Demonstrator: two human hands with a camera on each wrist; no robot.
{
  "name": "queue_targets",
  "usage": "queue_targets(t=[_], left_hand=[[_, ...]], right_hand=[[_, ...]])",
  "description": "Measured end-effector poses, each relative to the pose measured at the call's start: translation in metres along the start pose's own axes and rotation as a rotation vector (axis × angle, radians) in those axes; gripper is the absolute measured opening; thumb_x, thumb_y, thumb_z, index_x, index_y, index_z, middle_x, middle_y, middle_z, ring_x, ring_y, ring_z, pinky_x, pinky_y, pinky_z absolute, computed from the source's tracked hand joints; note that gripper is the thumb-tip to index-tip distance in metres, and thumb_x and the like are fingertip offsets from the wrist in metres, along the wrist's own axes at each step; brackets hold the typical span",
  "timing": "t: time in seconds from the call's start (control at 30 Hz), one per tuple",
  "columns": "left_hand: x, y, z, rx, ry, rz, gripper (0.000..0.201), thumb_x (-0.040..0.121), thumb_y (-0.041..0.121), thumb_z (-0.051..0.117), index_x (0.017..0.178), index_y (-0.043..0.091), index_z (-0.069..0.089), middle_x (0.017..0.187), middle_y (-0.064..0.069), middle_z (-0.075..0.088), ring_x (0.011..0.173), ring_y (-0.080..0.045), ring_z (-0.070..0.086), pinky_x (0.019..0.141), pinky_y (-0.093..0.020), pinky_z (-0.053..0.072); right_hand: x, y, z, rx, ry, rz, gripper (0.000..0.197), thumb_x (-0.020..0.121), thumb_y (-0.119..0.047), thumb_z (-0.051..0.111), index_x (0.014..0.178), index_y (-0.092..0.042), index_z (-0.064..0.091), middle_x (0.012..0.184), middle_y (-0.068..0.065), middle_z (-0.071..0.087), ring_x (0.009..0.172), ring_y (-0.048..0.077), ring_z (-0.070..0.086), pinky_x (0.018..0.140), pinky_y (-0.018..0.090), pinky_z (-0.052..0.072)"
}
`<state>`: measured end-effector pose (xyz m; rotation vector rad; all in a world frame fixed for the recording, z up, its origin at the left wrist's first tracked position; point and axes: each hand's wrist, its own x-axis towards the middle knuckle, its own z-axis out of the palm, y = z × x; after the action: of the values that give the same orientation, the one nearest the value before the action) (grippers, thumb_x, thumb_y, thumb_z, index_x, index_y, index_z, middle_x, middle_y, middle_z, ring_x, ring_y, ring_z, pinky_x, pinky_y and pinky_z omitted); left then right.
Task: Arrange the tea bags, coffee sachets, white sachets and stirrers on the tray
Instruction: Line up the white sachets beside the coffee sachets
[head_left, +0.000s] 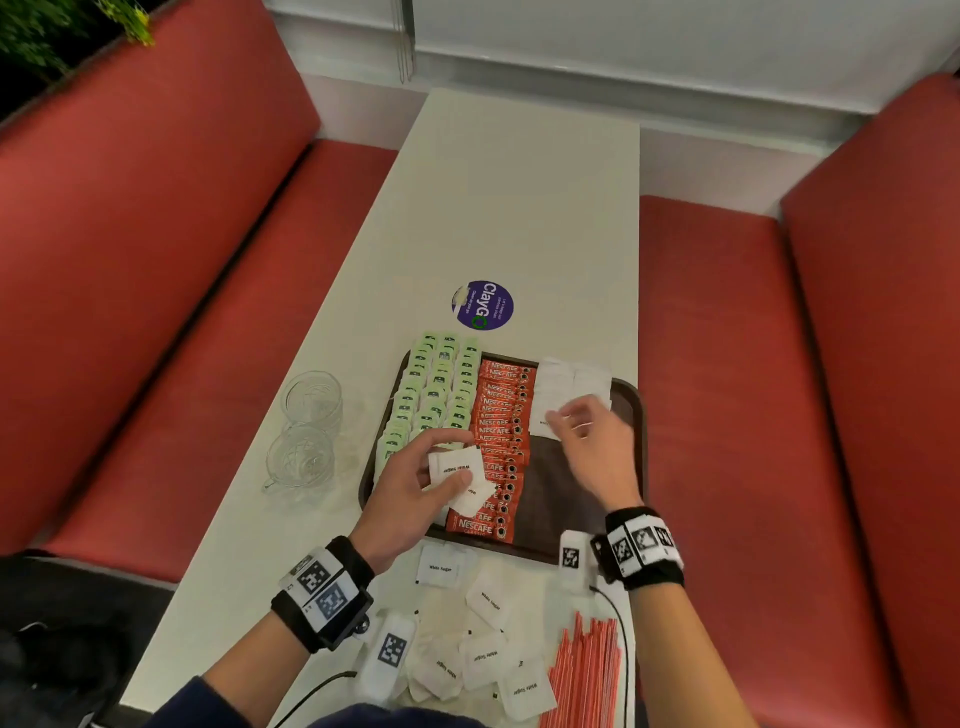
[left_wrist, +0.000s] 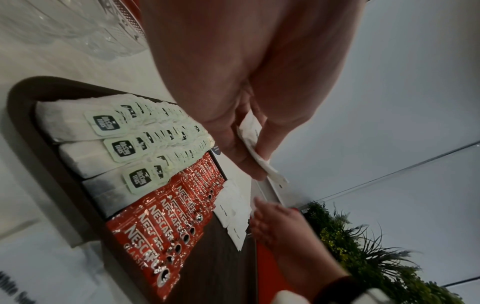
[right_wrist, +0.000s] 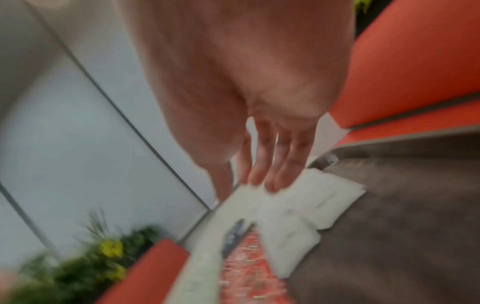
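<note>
White-sachet step: left hand (head_left: 415, 480) pinches spare sachets (head_left: 462, 480), right hand (head_left: 589, 441), fingers extended, presses the row (head_left: 566, 384); next sachet goes just nearside of those fingertips.

Two empty glass cups (head_left: 306, 431) sit on the white table (head_left: 519, 208) left of the left hand, a round purple sticker (head_left: 482, 305) beyond it, red benches (head_left: 156, 260) either side.
</note>
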<state>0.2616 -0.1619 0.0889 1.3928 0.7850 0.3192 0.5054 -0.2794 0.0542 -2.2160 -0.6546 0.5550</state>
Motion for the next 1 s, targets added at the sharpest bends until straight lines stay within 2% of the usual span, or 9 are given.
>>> queue_targets(t=[0.1, 0.17, 0.27, 0.4, 0.5, 0.57, 0.7, 0.83, 1.0], left_hand=[[0.001, 0.004, 0.002, 0.079, -0.008, 0.004, 0.039, 0.098, 0.017, 0.08, 0.13, 0.036, 0.068, 0.115, 0.003, 0.081, 0.107, -0.019, 0.078, 0.087, -0.041, 0.067], [0.0, 0.006, 0.003, 0.139, -0.028, 0.038, 0.038, 0.096, 0.028, 0.082, 0.13, 0.034, 0.066, 0.109, 0.004, 0.083, 0.1, -0.017, 0.08, 0.087, -0.039, 0.066], [-0.002, 0.007, 0.002, 0.171, -0.039, 0.032, 0.036, 0.096, 0.037, 0.08, 0.127, 0.03, 0.065, 0.103, 0.004, 0.084, 0.096, -0.015, 0.08, 0.09, -0.043, 0.064], [-0.003, 0.009, 0.0, 0.058, -0.032, -0.038, 0.034, 0.105, 0.045, 0.062, 0.12, 0.015, 0.069, 0.102, -0.004, 0.084, 0.105, -0.021, 0.078, 0.096, -0.049, 0.063], [-0.002, 0.014, 0.001, -0.141, -0.072, -0.093, 0.044, 0.109, 0.046, 0.053, 0.118, 0.009, 0.077, 0.108, -0.012, 0.081, 0.106, -0.031, 0.077, 0.093, -0.044, 0.063], [0.001, 0.017, 0.002, -0.171, -0.072, -0.057, 0.032, 0.109, 0.035, 0.061, 0.115, 0.009, 0.078, 0.107, -0.009, 0.08, 0.101, -0.028, 0.076, 0.085, -0.037, 0.063], [0.005, 0.016, 0.002, -0.052, 0.02, 0.068, 0.017, 0.104, 0.025, 0.071, 0.117, 0.017, 0.08, 0.111, -0.003, 0.082, 0.108, -0.023, 0.076, 0.091, -0.044, 0.064], [0.005, 0.013, 0.005, -0.027, 0.056, 0.088, 0.018, 0.101, 0.028, 0.076, 0.115, 0.019, 0.082, 0.111, -0.001, 0.082, 0.109, -0.022, 0.077, 0.094, -0.045, 0.063], [0.001, 0.007, 0.01, 0.04, 0.006, 0.087, 0.02, 0.1, 0.028, 0.078, 0.117, 0.02, 0.083, 0.113, 0.003, 0.082, 0.11, -0.017, 0.077, 0.095, -0.037, 0.062]], right_hand=[[-0.043, -0.048, 0.001, 0.131, -0.404, -0.097, 0.03, 0.097, -0.068, 0.067, 0.115, -0.044, 0.071, 0.112, -0.018, 0.074, 0.101, 0.002, 0.072, 0.089, 0.027, 0.059], [-0.062, -0.059, 0.003, 0.124, -0.48, -0.183, 0.023, 0.096, -0.059, 0.076, 0.113, -0.045, 0.074, 0.108, -0.018, 0.074, 0.097, 0.003, 0.073, 0.087, 0.027, 0.062], [-0.072, -0.056, 0.004, 0.16, -0.338, -0.26, 0.013, 0.093, -0.042, 0.085, 0.104, -0.04, 0.078, 0.103, -0.017, 0.075, 0.092, 0.008, 0.072, 0.08, 0.027, 0.061], [-0.081, -0.048, 0.003, 0.164, 0.087, -0.493, 0.015, 0.092, -0.018, 0.089, 0.103, -0.025, 0.083, 0.104, -0.009, 0.064, 0.086, 0.007, 0.064, 0.073, 0.014, 0.051], [-0.091, -0.046, 0.005, 0.045, 0.095, -0.708, 0.014, 0.097, -0.018, 0.081, 0.11, -0.016, 0.082, 0.111, -0.004, 0.059, 0.094, 0.006, 0.062, 0.077, 0.019, 0.056], [-0.094, -0.042, 0.007, -0.041, 0.02, -0.779, 0.015, 0.1, -0.02, 0.076, 0.114, -0.015, 0.08, 0.115, -0.003, 0.057, 0.096, 0.01, 0.063, 0.078, 0.028, 0.061], [-0.099, -0.047, 0.007, 0.142, -0.028, -0.528, 0.03, 0.099, -0.007, 0.076, 0.122, -0.027, 0.076, 0.128, -0.007, 0.06, 0.107, 0.01, 0.07, 0.091, 0.027, 0.062], [-0.108, -0.056, 0.009, 0.689, -0.15, -0.055, 0.026, 0.109, -0.027, 0.068, 0.135, -0.029, 0.066, 0.125, 0.002, 0.077, 0.107, 0.024, 0.078, 0.096, 0.05, 0.063], [-0.114, -0.052, 0.013, 0.67, -0.132, -0.048, 0.016, 0.1, -0.019, 0.08, 0.115, -0.017, 0.077, 0.108, 0.005, 0.081, 0.101, 0.028, 0.078, 0.091, 0.045, 0.065]])
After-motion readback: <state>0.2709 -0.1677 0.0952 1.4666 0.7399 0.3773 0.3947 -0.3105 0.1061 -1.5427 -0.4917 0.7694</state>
